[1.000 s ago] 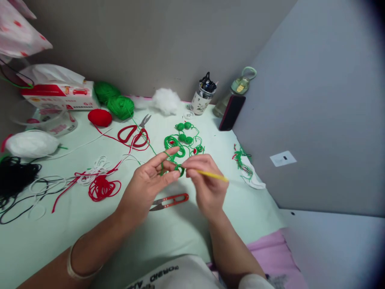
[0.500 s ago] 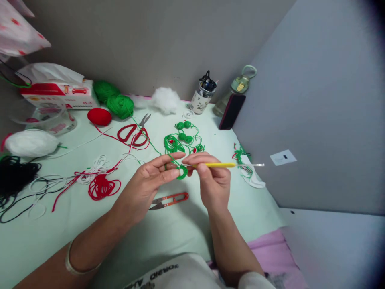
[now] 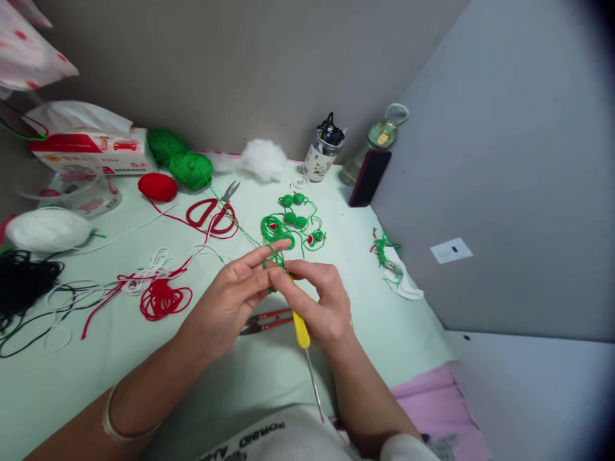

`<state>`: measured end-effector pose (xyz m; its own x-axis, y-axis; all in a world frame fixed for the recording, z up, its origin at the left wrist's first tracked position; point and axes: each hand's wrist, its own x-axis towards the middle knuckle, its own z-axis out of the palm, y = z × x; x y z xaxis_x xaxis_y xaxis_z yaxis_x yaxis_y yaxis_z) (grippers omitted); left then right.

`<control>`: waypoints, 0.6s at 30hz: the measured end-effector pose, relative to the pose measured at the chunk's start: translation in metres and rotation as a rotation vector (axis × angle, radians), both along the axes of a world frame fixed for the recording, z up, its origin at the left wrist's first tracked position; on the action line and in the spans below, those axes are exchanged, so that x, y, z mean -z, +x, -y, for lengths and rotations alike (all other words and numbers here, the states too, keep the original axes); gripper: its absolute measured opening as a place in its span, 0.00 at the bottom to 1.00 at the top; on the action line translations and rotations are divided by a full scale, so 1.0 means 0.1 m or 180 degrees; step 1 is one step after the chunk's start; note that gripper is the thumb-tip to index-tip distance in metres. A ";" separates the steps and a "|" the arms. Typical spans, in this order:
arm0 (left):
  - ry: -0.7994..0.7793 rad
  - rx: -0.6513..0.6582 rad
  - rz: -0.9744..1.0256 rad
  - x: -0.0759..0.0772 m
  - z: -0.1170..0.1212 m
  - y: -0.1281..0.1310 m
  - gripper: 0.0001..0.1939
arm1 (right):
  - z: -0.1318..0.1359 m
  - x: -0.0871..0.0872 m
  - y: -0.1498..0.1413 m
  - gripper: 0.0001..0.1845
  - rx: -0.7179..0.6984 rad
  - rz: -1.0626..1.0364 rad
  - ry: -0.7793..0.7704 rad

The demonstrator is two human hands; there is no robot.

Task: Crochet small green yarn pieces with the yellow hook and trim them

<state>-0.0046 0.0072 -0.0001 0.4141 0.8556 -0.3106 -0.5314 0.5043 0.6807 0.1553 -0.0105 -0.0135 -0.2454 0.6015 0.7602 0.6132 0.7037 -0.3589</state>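
Observation:
My right hand (image 3: 319, 301) is closed on a crochet hook (image 3: 301, 330) with a yellow handle, whose free metal end points down toward my body. Pinched in my left hand (image 3: 235, 294) is a small green crochet piece (image 3: 273, 262), mostly covered by the fingers. Green yarn (image 3: 243, 230) runs over my left fingers from the green ball (image 3: 191, 169). Both hands meet at the hook's working tip, which is hidden among fingers and yarn. Below them lie orange thread snips (image 3: 269, 320), partly behind the hook handle.
Beyond my hands lie small green crocheted balls (image 3: 294, 220) and a loose green yarn coil (image 3: 271, 232). Red-handled scissors (image 3: 214, 214), a red yarn bundle (image 3: 163, 299) and white yarn (image 3: 50, 228) are left. A cup (image 3: 321, 157), phone (image 3: 369, 178) and bottle (image 3: 379, 141) stand at the back.
The crochet hook has swung from lying level, pointing right, to pointing down toward my body. My right hand has turned and moved left against my left fingers; the green ring is now mostly covered.

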 end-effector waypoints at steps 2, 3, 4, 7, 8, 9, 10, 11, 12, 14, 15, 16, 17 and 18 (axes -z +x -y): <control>-0.0128 0.0124 0.0167 0.01 -0.02 0.00 0.17 | -0.02 0.01 0.00 0.19 -0.0061 -0.0341 -0.0135; -0.0128 0.0128 0.0163 0.01 -0.02 -0.01 0.16 | -0.03 0.00 0.01 0.17 -0.0151 -0.0747 -0.0336; -0.0080 0.0097 0.0083 0.02 -0.03 -0.02 0.15 | -0.05 -0.02 0.02 0.14 -0.0252 -0.1227 -0.0604; 0.0293 -0.0115 -0.0518 0.02 -0.01 -0.03 0.15 | -0.11 -0.07 0.04 0.11 -0.0636 -0.2420 -0.1488; 0.0439 -0.0215 -0.0773 0.03 0.01 -0.02 0.16 | -0.12 -0.07 0.04 0.12 -0.0741 -0.2577 -0.1634; 0.0560 -0.0311 -0.0984 0.03 0.02 -0.02 0.18 | -0.12 -0.07 0.03 0.11 -0.0794 -0.2547 -0.1673; 0.0641 -0.0385 -0.1114 0.03 0.04 -0.01 0.20 | -0.11 -0.05 0.02 0.11 -0.0771 -0.2353 -0.1594; 0.0677 -0.0427 -0.1155 0.04 0.06 0.00 0.22 | -0.10 -0.03 0.00 0.10 -0.0649 -0.2048 -0.1389; 0.0668 -0.0428 -0.1112 0.04 0.07 0.02 0.24 | -0.08 0.00 -0.02 0.11 -0.0454 -0.1658 -0.1111; 0.0562 -0.0342 -0.0849 0.04 0.09 0.04 0.25 | -0.04 0.05 -0.06 0.19 -0.0021 -0.0835 -0.0494; 0.0483 -0.0272 -0.0690 0.04 0.09 0.05 0.25 | -0.02 0.07 -0.07 0.22 0.0128 -0.0520 -0.0191; 0.0396 -0.0183 -0.0527 0.03 0.08 0.05 0.25 | -0.01 0.09 -0.09 0.24 0.0210 -0.0318 0.0028; 0.0305 -0.0085 -0.0371 0.03 0.07 0.05 0.24 | -0.01 0.09 -0.09 0.25 0.0231 -0.0275 0.0126; 0.0228 0.0005 -0.0234 0.02 0.05 0.05 0.22 | -0.01 0.08 -0.10 0.24 0.0181 -0.0391 0.0101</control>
